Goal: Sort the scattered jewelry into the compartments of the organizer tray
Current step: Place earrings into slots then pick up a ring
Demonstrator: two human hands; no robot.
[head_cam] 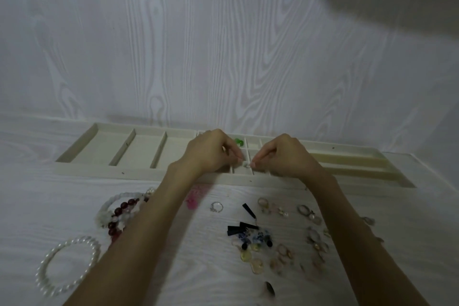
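Note:
A long cream organizer tray [139, 173] lies against the wall. My left hand [211, 150] and my right hand [283, 155] meet over its small middle compartments. Between their fingertips they pinch a small pale piece of jewelry [246, 164], too small to identify. A green item [239, 142] sits in a small compartment behind my hands. On the table near me lie a pearl bracelet [67, 264], white and dark red bead bracelets [119, 213], a silver ring [216, 206], a pink piece [193, 200], black tassel earrings [244, 225] and several rings and earrings [293, 238].
The tray's left side has three large compartments [146, 150]; long slots [347, 161] run along its right side. A wood-grain wall [223, 45] rises directly behind the tray. A dark object [270, 289] lies near the front edge.

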